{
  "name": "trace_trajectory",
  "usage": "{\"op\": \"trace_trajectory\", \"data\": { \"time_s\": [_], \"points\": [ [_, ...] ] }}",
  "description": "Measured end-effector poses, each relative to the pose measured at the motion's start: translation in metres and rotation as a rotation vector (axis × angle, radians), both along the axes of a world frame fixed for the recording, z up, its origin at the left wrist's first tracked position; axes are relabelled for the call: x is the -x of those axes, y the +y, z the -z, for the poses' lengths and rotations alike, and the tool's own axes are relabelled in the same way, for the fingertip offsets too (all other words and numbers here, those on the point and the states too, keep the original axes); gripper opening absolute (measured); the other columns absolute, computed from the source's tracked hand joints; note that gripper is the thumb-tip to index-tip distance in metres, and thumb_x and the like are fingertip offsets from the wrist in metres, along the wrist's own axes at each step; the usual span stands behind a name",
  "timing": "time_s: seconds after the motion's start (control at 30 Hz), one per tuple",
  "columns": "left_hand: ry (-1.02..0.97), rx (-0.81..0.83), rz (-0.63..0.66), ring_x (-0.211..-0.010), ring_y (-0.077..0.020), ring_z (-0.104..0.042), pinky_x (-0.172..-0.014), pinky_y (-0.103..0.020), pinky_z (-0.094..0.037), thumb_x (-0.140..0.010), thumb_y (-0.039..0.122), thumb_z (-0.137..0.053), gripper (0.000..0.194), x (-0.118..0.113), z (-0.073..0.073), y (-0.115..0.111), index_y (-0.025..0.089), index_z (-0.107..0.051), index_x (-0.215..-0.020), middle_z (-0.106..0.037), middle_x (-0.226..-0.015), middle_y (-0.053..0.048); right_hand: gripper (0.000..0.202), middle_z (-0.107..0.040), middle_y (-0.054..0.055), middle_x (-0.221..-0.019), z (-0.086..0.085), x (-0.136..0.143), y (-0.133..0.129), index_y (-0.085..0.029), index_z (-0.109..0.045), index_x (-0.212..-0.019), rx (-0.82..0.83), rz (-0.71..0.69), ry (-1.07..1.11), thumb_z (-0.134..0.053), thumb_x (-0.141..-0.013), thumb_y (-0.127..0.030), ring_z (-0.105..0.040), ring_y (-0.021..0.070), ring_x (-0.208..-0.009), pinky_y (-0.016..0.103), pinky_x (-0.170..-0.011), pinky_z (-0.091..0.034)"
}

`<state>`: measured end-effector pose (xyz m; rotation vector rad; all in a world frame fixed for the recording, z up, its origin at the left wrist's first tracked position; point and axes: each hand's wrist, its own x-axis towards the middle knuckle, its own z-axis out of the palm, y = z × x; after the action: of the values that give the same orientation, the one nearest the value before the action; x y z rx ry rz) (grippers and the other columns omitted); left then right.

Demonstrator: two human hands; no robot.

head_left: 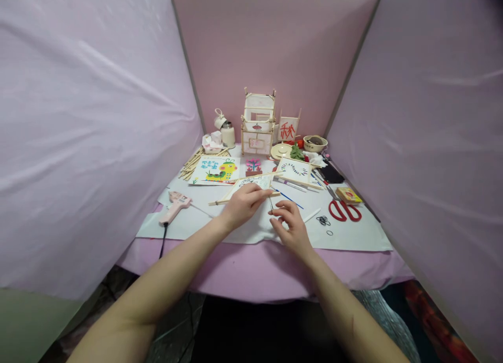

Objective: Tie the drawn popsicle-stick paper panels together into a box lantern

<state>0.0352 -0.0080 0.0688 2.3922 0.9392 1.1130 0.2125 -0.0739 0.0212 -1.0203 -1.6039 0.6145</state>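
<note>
My left hand (pixel 244 203) is closed on a small frame of wooden sticks with a drawn-on white sheet (pixel 253 182), gripping it near its right front corner. From that corner a thin black rubber band (pixel 271 205) stretches down to my right hand (pixel 290 224), whose thumb and fingertips pinch its lower end. Part of the frame's front stick is hidden under my left hand. Off to the right of my right hand lie a tangle of black rubber bands (pixel 323 221) and one loose band (pixel 329 233).
A pink glue gun (pixel 175 207) lies left; red-handled scissors (pixel 345 211) lie right. Behind stand a stick-and-paper structure (pixel 258 122), a jar (pixel 228 134) and a bowl (pixel 315 143). Sticks (pixel 194 164), a caterpillar picture (pixel 216 169) and another stick-framed sheet (pixel 294 171) lie farther back.
</note>
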Motion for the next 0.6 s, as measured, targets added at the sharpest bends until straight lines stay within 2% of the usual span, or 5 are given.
{"op": "trace_trajectory", "data": {
  "time_s": [0.13,0.23,0.3,0.4,0.6],
  "points": [
    [-0.055,-0.076,-0.058,-0.090,-0.0175,-0.056,-0.086,-0.030,-0.044,-0.090,0.026,-0.053,0.027,0.003,-0.004,0.002,0.025,-0.069,-0.110,-0.061,-0.093,-0.007,0.009,-0.060,0.007,-0.103,-0.008,0.007,-0.012,-0.024,-0.066,-0.083,-0.125,-0.036,0.074,-0.060,-0.084,-0.030,-0.056,0.0222,-0.099,0.040,-0.091,-0.045],
    [-0.090,-0.078,-0.096,-0.091,-0.0168,-0.057,-0.087,-0.030,-0.045,-0.090,0.026,-0.053,0.026,0.005,-0.005,-0.001,0.025,-0.069,-0.111,-0.062,-0.096,-0.006,0.020,-0.056,0.002,-0.074,-0.014,0.010,-0.003,-0.022,-0.059,-0.075,0.217,-0.207,0.407,-0.056,-0.086,-0.038,-0.053,0.0150,-0.068,0.030,-0.067,-0.047],
    [-0.113,-0.084,-0.100,-0.091,-0.0167,-0.057,-0.086,-0.030,-0.045,-0.090,0.026,-0.053,0.026,0.006,-0.004,-0.005,0.025,-0.069,-0.110,-0.062,-0.095,-0.006,0.023,-0.044,-0.004,-0.060,-0.019,0.010,0.008,-0.021,-0.054,-0.072,0.542,-0.374,0.654,-0.057,-0.085,-0.040,-0.037,0.0094,-0.049,0.022,-0.047,-0.037],
    [-0.090,-0.073,-0.067,-0.089,-0.0174,-0.056,-0.085,-0.030,-0.045,-0.090,0.028,-0.053,0.026,0.007,0.000,-0.010,0.026,-0.070,-0.109,-0.062,-0.092,-0.007,0.024,-0.028,-0.010,-0.053,-0.026,0.009,0.024,-0.020,-0.048,-0.071,0.868,-0.545,0.882,-0.066,-0.079,-0.033,-0.018,0.0057,-0.041,0.015,-0.036,-0.020],
    [0.026,0.049,0.016,-0.087,-0.0192,-0.054,-0.086,-0.032,-0.042,-0.091,0.030,-0.049,0.028,0.009,0.009,-0.016,0.031,-0.070,-0.110,-0.063,-0.088,-0.007,0.022,-0.028,-0.012,-0.048,-0.034,0.000,0.038,-0.018,-0.052,-0.071,0.870,-0.414,0.943,-0.073,-0.068,-0.027,-0.012,0.0037,-0.040,0.015,-0.035,-0.009]
  ]
}}
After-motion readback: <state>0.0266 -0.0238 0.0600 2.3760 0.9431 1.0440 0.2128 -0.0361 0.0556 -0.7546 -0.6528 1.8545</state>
